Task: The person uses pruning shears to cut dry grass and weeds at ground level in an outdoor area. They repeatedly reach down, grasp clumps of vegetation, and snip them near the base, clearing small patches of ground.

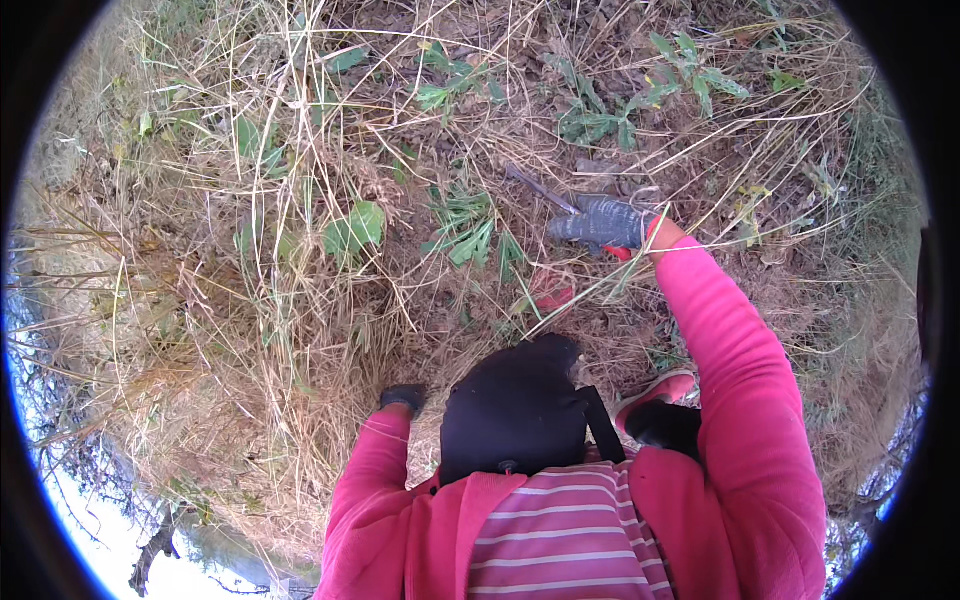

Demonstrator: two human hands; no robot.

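Observation:
My right hand (598,221), in a grey knit work glove, reaches forward low over the ground. Its fingers are closed on a hand tool (541,187) with a thin dark metal shaft; a red part below the glove may be its handle. The glove hides most of the tool. Close by on the left grows a leafy green weed (469,229). My left hand (403,396), in a dark glove, is down beside the dry grass (300,360) on the left. Its fingers cannot be made out.
A black bag-like item (517,412) with a strap sits against my front. A pink shoe (664,391) stands on the ground at right. Another red patch (551,290) below the tool is unclear. Long dry stalks and broad-leaved plants (592,120) spread ahead.

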